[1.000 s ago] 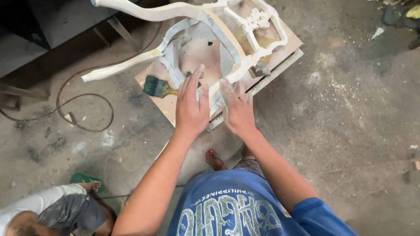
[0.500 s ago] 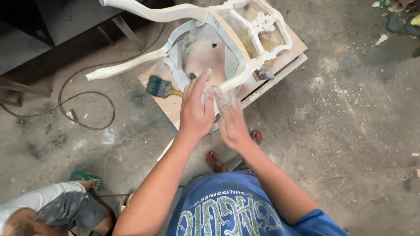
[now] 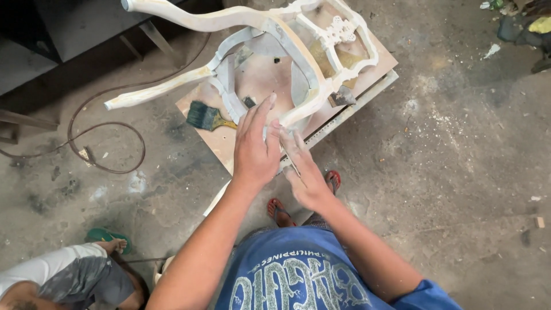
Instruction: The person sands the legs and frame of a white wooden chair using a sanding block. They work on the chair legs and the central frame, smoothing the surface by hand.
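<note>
Soft, even daylight fills the frame, brightest on the grey floor at right. The upper left corner falls into deep shadow. Shadows are faint and diffuse, with no glare. The pale chair frame is sharp; the hands show slight motion blur. Wide-angle stretching bends the edges, mostly at bottom.

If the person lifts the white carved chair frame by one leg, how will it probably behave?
The chair frame looks like rigid wood, so it would probably not flex. It lies on its side on the board with long curved legs overhanging, so it may swing or tip. The thin carved back looks somewhat fragile.
</note>
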